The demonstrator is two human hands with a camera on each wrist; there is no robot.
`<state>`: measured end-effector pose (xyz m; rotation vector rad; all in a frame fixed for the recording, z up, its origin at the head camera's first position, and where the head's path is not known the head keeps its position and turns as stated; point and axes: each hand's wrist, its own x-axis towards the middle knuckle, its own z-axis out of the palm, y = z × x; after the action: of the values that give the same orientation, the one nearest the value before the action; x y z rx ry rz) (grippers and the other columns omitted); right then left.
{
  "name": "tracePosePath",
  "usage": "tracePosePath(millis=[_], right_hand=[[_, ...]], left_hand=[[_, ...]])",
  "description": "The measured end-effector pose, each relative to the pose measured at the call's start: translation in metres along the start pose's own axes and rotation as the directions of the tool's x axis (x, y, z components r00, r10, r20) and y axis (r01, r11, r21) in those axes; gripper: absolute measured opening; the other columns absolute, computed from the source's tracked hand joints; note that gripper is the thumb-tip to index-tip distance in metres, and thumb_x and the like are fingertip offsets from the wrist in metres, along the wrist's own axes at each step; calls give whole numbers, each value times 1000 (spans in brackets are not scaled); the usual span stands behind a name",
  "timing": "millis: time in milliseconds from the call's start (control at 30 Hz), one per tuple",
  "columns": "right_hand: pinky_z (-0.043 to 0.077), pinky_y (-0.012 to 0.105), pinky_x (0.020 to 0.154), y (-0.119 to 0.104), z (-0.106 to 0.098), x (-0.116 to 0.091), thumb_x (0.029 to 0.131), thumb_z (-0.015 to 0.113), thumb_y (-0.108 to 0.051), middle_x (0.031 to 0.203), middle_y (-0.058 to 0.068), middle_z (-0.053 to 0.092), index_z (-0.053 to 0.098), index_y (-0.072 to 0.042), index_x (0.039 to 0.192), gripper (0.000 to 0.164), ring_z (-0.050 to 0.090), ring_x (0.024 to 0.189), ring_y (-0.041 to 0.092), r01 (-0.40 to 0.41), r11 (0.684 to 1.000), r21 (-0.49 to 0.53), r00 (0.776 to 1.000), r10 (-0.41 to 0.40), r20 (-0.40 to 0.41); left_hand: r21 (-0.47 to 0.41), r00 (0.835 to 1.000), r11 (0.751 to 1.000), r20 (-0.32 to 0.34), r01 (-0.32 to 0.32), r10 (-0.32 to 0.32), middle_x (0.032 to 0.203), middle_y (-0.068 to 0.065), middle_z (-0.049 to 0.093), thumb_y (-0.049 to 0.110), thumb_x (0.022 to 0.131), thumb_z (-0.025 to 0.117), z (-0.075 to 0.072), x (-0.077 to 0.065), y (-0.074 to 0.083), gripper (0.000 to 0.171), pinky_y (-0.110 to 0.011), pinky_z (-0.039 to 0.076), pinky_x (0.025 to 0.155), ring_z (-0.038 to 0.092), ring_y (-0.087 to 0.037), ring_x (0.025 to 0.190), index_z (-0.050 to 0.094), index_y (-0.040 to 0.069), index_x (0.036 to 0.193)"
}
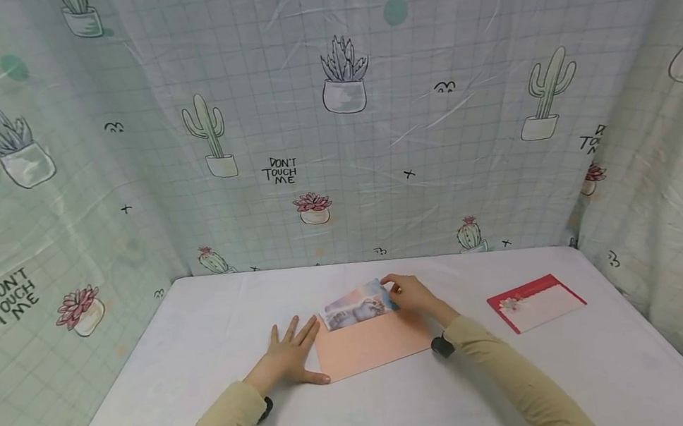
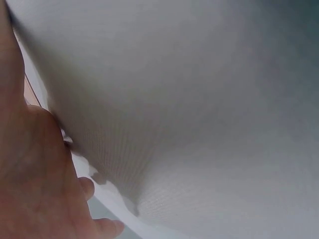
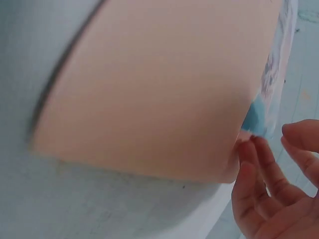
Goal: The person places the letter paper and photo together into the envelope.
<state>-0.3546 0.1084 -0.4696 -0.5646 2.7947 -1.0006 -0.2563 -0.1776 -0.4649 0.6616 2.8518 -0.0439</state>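
Bent in at the fingers, with the right hand [image 1: 414, 295] at the right end of a picture card [image 1: 358, 307], and meeting its far right corner with a fingertip. Touching a corner of a flat peach piece [image 1: 373, 344] with other fingers, to judge by the right wrist view. Cannot tell whether pinching the card, the peach piece or both in this narrow grip. Spread wide with the left hand [image 1: 291, 356], palm down on the tabletop [image 1: 392, 420], touching the peach piece at its left side, with fingertips by the far left corner and the thumb at the near left corner. Seen in the left wrist view only as part of a palm and some fingertips along the left border, beside a broad, blurred pale surface. Between the two hands with the card, slightly slanted along the far part of the peach piece; cannot tell whether laid on top or slipped partly inside. Printed in soft blue, pink and grey on the card. Worn just behind the hands, with dark bands [image 1: 443, 347] at both wrists and tan sleeves [image 1: 515, 376] on both forearms. Farther out to the right, well apart from the peach piece, lying flat with a red-and-white card [image 1: 538, 304], flower-marked near its left end. Hung behind and along both sides, with a pale gridded curtain [image 1: 280, 128] printed with potted cacti and "DON'T TOUCH ME".
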Motion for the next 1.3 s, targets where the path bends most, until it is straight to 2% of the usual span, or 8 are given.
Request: tracePosePath(millis=[133,267,333,433,667,900,1067,1300], right_hand=[[42,26,55,-11,5,-4,87,52,-10,95,12,59,53,-9,118,32,54,72,17,51,977,-205,998,-57,-21],[46,38,67,-21,12,-8,88,53,-18,112,15,51,52,-12,120,32,51,93,28,74,918,-390,996,-87,-17],[44,46,77,-26,16,-10,89,51,-21,123,16,46,51,-14,121,33,46,106,33,93,896,-434,995,-102,3],[37,56,88,-32,23,-10,91,48,-25,135,14,40,51,-15,122,33,39,119,36,148,873,-465,989,-141,49],[31,54,96,-36,39,-8,94,39,-37,145,8,31,41,-16,134,45,29,132,29,228,796,-561,974,-187,130],[20,58,104,-43,45,-7,92,39,-43,148,7,26,36,-18,137,52,22,136,30,240,800,-550,970,-178,165],[16,58,106,-45,48,-5,91,37,-49,148,6,24,36,-19,137,54,18,137,29,236,776,-585,971,-159,181],[18,58,105,-46,48,-5,90,37,-53,145,5,31,37,-21,134,55,25,135,28,213,762,-612,976,-131,176]], left_hand=[[-10,1000,1000,1,1,-1,151,-6,12,70,66,56,0,1,0,106,-69,13,99,11,-41,136,16,9,143],[-18,1000,1000,9,4,-4,152,-6,10,70,66,56,1,2,0,106,-69,12,99,9,-40,136,15,10,143],[-19,1000,1000,15,6,-6,152,-6,9,70,66,56,2,2,0,106,-68,11,99,9,-40,137,14,10,143],[-17,1000,1000,20,9,-8,152,-5,8,71,66,55,3,3,-1,107,-68,10,100,8,-39,137,13,11,144],[-19,1000,1000,20,10,-10,152,-5,8,71,66,55,4,4,-2,107,-68,10,99,8,-40,137,13,11,144],[-17,1000,1000,23,12,-12,152,-5,9,71,66,55,5,4,-2,107,-69,12,99,9,-40,137,14,10,143],[-10,1000,1000,16,10,-10,152,-5,10,72,66,55,6,4,-2,107,-69,12,99,9,-40,136,15,10,143],[-14,1000,1000,8,6,-5,152,-6,11,71,66,55,3,4,0,107,-69,13,98,10,-41,136,15,9,143]])
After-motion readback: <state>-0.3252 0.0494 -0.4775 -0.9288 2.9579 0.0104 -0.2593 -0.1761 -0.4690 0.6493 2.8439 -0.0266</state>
